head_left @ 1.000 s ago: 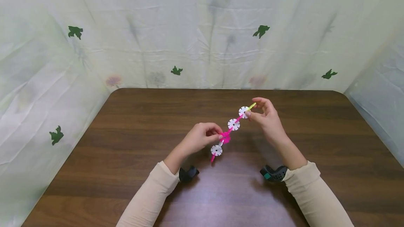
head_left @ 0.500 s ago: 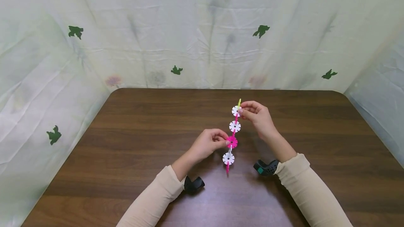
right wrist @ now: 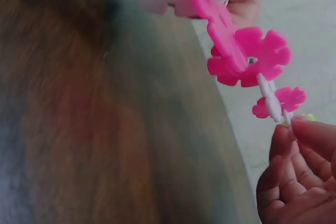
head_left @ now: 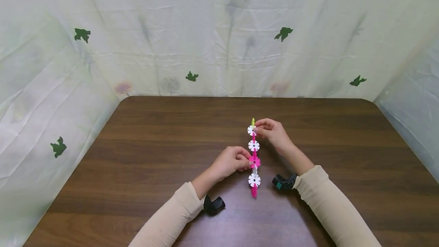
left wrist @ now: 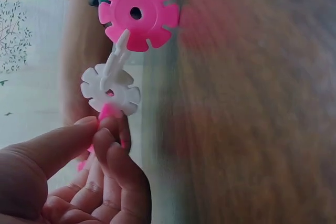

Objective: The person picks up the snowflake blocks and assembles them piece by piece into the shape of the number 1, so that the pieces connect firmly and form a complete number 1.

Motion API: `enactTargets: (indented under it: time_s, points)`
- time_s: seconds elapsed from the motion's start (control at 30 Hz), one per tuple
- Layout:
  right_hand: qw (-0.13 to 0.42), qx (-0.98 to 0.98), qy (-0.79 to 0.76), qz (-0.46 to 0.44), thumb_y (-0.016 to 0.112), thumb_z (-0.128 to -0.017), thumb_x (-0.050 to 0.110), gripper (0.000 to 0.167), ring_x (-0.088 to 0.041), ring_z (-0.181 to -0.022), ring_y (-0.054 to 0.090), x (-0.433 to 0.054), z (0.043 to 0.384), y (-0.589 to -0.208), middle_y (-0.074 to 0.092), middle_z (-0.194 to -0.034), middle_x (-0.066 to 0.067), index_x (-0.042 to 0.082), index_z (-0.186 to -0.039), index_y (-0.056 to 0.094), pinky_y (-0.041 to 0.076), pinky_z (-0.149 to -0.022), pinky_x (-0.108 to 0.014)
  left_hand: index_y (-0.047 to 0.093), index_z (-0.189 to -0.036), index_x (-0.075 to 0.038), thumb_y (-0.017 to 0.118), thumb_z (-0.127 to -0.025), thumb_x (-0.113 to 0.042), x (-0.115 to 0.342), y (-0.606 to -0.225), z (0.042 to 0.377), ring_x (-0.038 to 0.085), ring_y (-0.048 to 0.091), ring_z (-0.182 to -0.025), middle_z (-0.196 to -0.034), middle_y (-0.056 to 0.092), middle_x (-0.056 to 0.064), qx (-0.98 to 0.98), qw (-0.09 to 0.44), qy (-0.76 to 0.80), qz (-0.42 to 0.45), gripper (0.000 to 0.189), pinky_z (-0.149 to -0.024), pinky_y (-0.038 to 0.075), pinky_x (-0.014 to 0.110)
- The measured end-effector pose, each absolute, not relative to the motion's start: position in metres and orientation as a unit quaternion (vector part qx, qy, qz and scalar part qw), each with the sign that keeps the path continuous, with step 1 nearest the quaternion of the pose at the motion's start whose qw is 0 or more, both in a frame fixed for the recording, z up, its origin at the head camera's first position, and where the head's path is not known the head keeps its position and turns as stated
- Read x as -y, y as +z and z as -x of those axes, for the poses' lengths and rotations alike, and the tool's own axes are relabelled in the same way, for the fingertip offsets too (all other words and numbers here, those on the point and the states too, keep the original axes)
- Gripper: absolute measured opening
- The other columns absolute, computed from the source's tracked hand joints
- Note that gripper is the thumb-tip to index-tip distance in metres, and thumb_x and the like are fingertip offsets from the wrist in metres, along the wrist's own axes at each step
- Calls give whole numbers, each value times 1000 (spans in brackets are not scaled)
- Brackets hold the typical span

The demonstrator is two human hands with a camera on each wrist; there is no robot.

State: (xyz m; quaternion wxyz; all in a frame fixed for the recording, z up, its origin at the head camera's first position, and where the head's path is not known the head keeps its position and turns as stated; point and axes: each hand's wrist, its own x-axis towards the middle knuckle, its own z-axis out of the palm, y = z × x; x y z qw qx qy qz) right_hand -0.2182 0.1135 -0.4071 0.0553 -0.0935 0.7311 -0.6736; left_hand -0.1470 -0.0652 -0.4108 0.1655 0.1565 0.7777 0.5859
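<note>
A chain of slotted, flower-shaped plastic discs hangs above the table, its pieces locked together edge to edge. From far to near in the head view come a yellow-green disc (head_left: 253,122), a white disc (head_left: 252,130), another white disc (head_left: 253,146), a pink disc (head_left: 255,161), a white disc (head_left: 254,180) and an edge-on pink disc (head_left: 254,191), with smaller-looking edge-on pieces between. My left hand (head_left: 230,162) pinches the middle pink disc between thumb and fingers. My right hand (head_left: 274,132) pinches the farthest white disc, beside the yellow-green one. Both wrist views show the thumb-and-finger pinch.
The brown wooden table (head_left: 164,125) lies below both arms. A pale cloth (head_left: 219,41) with green leaf shapes stands behind and at the sides. A black wrist device (head_left: 214,205) sits on the left arm and another wrist device (head_left: 284,182) on the right.
The disc chain has turned from slanting to nearly straight toward me and come nearer. My left hand has moved right and closer; my right hand has moved left and closer, still pinching.
</note>
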Motion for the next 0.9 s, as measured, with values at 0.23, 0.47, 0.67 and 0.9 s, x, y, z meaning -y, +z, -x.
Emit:
enactTargets:
  time_s: [0.23,0.47,0.67,0.9]
  points:
    - [103,-758,-639,86,59,-85,2,22,-12,-66,57,-117,220,-416,60,-75,-4,-10,-102,53,46,-57,-26,59,-87,5,62,-77,2,63,-414,149,10,55,-57,-69,64,10,-789,180,564,-162,11,-53,46,23]
    - [128,-794,-587,92,59,-86,4,20,-14,-62,56,-121,220,-420,60,-75,-8,-7,-101,55,43,-47,-23,60,-86,2,63,-78,-1,61,-412,147,9,53,-54,-65,63,6,-821,182,510,-180,9,-49,42,21]
    - [125,-807,-571,81,60,-85,5,18,-13,-53,50,-122,220,-421,58,-71,-7,-5,-99,55,39,-41,-23,61,-86,-1,64,-79,-6,59,-409,146,10,54,-54,-63,62,2,-834,181,486,-186,9,-49,43,21]
    - [103,-832,-540,76,59,-86,5,20,-17,-56,52,-126,216,-412,58,-75,-11,-5,-102,57,43,-43,-26,61,-88,-3,65,-82,-14,66,-399,146,12,55,-55,-64,62,2,-852,162,459,-191,13,-49,43,23]
